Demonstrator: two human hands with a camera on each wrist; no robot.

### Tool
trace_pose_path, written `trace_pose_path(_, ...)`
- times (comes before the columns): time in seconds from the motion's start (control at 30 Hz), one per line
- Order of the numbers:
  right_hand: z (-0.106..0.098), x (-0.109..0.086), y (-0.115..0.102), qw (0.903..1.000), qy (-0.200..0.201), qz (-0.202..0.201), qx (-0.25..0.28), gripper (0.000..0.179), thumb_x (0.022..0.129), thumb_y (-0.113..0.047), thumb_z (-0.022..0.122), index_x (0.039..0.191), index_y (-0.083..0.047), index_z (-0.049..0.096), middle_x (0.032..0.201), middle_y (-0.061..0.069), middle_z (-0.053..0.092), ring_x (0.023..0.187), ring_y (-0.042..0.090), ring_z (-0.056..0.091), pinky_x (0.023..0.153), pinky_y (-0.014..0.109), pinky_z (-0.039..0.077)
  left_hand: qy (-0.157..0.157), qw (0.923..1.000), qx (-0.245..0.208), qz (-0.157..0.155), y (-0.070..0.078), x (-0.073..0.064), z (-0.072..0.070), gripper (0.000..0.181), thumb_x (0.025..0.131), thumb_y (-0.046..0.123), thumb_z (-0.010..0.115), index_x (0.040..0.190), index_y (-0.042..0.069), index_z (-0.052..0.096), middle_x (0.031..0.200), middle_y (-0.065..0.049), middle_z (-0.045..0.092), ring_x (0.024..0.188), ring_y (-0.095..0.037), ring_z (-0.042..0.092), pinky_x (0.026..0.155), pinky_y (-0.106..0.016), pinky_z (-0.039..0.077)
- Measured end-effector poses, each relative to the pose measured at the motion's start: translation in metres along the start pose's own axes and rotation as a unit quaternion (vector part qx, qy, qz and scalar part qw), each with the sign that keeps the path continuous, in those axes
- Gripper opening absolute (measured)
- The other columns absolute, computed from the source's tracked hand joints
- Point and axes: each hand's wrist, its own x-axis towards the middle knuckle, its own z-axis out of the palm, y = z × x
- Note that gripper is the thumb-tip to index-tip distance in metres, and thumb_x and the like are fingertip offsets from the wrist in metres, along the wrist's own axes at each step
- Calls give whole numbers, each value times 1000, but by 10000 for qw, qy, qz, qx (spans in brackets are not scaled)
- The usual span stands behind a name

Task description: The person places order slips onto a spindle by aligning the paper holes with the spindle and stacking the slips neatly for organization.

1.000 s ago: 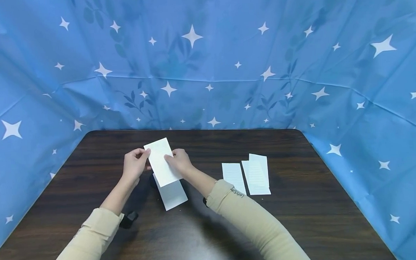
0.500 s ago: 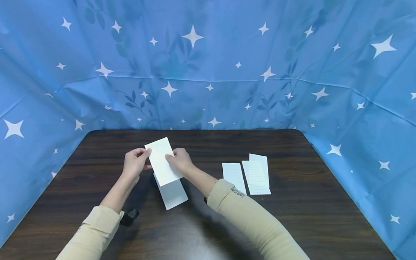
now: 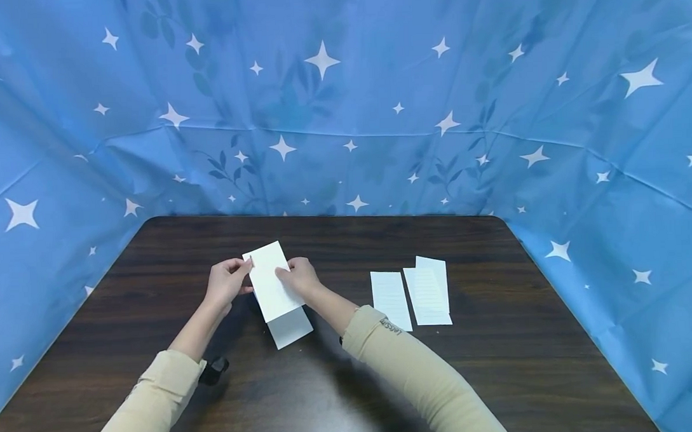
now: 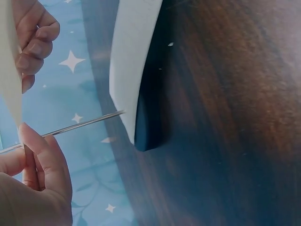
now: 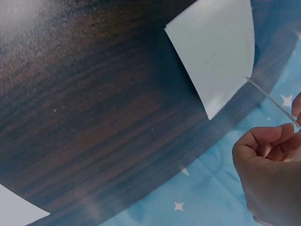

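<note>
My left hand [image 3: 227, 285] pinches the left edge of a white paper sheet [image 3: 274, 285] near its upper corner. On the sheet's right side, my right hand [image 3: 300, 280] grips it with the thumb on top. A thin metal spike [image 4: 84, 125] stands on a black base [image 4: 149, 125] and runs up past the left fingertips. In the head view, a short piece of it shows at the sheet's upper left corner. Another white sheet [image 5: 214, 56] lies lower, at the spike's foot; the held sheet partly hides it in the head view.
To the right on the dark wooden table [image 3: 527, 337] lie several lined paper slips [image 3: 390, 297], two of them overlapping. A blue curtain with white stars [image 3: 342, 102] hangs behind the table's far edge. A small black object [image 3: 214, 371] sits by the left wrist.
Both hands have moved down a little with the sheet, which covers more of the lower sheet. The spike's end now shows at the held sheet's upper left corner.
</note>
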Motion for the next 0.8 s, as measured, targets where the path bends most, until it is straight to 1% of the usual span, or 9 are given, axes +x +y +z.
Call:
trace_pose_path(0.1, 1, 0, 4, 10000, 60, 74, 20, 25, 92, -17, 60, 101, 6, 65, 90, 16, 64, 74, 18, 57, 64, 23, 51, -18, 10000, 17, 48, -4, 0, 3, 34, 98, 20, 49, 110, -11, 57, 90, -2, 52, 71, -3, 53, 61, -18, 58)
trace_pose_path(0.27, 2, 1, 13, 9997, 67, 94, 194, 19, 91, -12, 59, 94, 5, 66, 86, 14, 64, 72, 15, 53, 62, 21, 47, 75, 10000, -24, 39, -12, 0, 6, 35, 97, 18, 51, 112, -13, 57, 85, -1, 55, 68, -4, 53, 59, -17, 58)
trace_pose_path(0.4, 3, 3, 23, 9986, 344, 61, 392, 15, 88, -10, 63, 92, 4, 68, 83, 12, 65, 70, 14, 54, 60, 20, 47, 112, 9998, -145, -18, -19, 1, 6, 33, 95, 15, 54, 110, -14, 57, 78, 4, 57, 63, 0, 55, 56, -15, 57)
trace_pose_path(0.47, 2, 3, 27, 9977, 498, 106, 447, 15, 87, -10, 65, 90, 4, 69, 83, 12, 66, 69, 14, 55, 60, 20, 47, 116, 9996, -251, -63, -21, 2, 5, 30, 94, 13, 56, 108, -13, 57, 73, 7, 57, 61, 0, 56, 54, -15, 56)
trace_pose_path(0.53, 1, 3, 30, 9971, 564, 156, 492, 15, 86, -11, 66, 88, 3, 70, 84, 13, 66, 70, 16, 56, 61, 22, 48, 117, 9993, -334, -125, -22, 3, 4, 27, 92, 11, 58, 106, -13, 56, 69, 9, 57, 59, 0, 57, 53, -15, 55)
trace_pose_path(0.6, 0, 3, 32, 9972, 542, 232, 454, 16, 86, -12, 65, 88, 3, 70, 87, 13, 67, 73, 17, 57, 62, 23, 49, 93, 9992, -345, -183, -23, 4, 2, 27, 92, 10, 58, 107, -13, 55, 68, 10, 57, 59, 1, 58, 52, -14, 55)
trace_pose_path(0.67, 0, 2, 34, 9974, 453, 304, 466, 17, 87, -12, 64, 89, 3, 70, 90, 14, 67, 75, 17, 58, 61, 24, 50, 51, 9994, -243, -221, -24, 5, 0, 29, 93, 10, 57, 110, -14, 55, 70, 8, 57, 60, 1, 57, 52, -14, 55)
trace_pose_path(0.8, -1, 1, 36, 9981, 305, 346, 410, 17, 88, -11, 62, 90, 3, 70, 94, 14, 67, 73, 16, 57, 57, 21, 49, 35, 9997, 47, -254, -26, 6, -1, 32, 93, 12, 55, 113, -14, 56, 76, 2, 59, 63, -2, 56, 52, -14, 54)
